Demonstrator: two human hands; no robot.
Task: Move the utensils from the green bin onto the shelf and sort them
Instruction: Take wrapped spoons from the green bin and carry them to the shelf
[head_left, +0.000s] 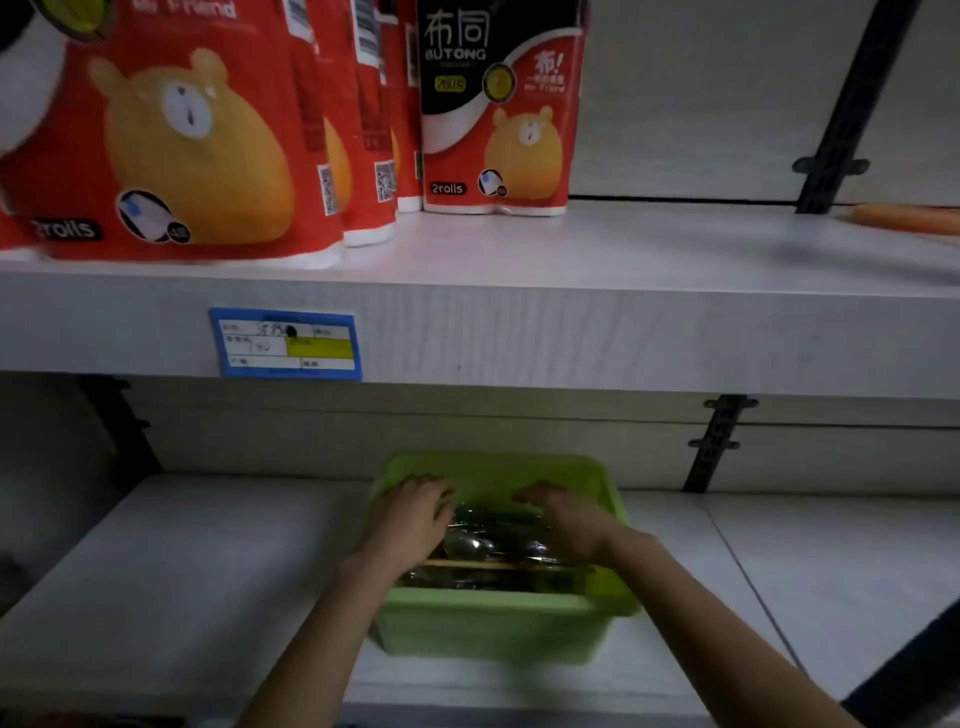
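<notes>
A green bin (488, 618) stands on the lower shelf (182, 571), holding several metal spoons (467, 543) and wooden chopsticks (498, 565). My left hand (413, 514) reaches into the bin's left side, fingers spread over its rim and the utensils. My right hand (566, 517) lies over the bin's right side, fingers apart, above the spoons. Neither hand visibly grips anything. The frame is blurred and the lower shelf is dim.
The upper shelf (649, 249) carries several red paper-roll packs (171, 135) at the left, with an orange object (909, 218) at the far right. A blue price label (287, 343) sits on its front edge. Black brackets (714, 447) run up the back wall.
</notes>
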